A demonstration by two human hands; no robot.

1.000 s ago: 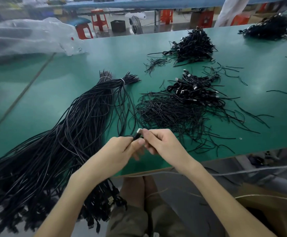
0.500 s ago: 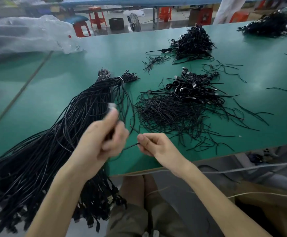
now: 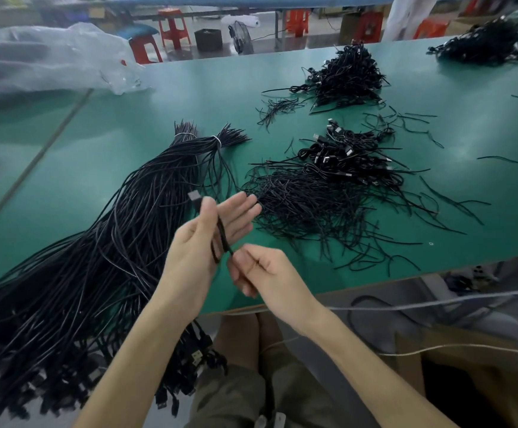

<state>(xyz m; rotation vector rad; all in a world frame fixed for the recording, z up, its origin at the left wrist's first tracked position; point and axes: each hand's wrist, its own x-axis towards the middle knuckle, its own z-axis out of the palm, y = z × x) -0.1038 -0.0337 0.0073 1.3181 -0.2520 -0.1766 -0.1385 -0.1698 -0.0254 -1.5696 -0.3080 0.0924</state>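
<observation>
My left hand (image 3: 208,233) holds a black USB cable (image 3: 220,236) above the table's front edge. The thumb presses the cable against the palm while the fingers stretch out straight. Its metal plug (image 3: 194,196) sticks up past the thumb. My right hand (image 3: 261,267) pinches the cable's lower part between thumb and curled fingers, just below the left palm. A big tied bundle of long black cables (image 3: 103,242) lies to the left and hangs over the table edge.
On the green table (image 3: 468,143) lie a heap of thin black ties (image 3: 307,202), a pile of coiled cables with plugs (image 3: 350,156), and further piles (image 3: 347,75) at the back. A clear plastic bag (image 3: 44,57) sits far left. Red stools stand beyond.
My left hand turned palm-up and spread its fingers, with the plug now standing above the thumb. My right hand moved up close under it, still pinching the cable.
</observation>
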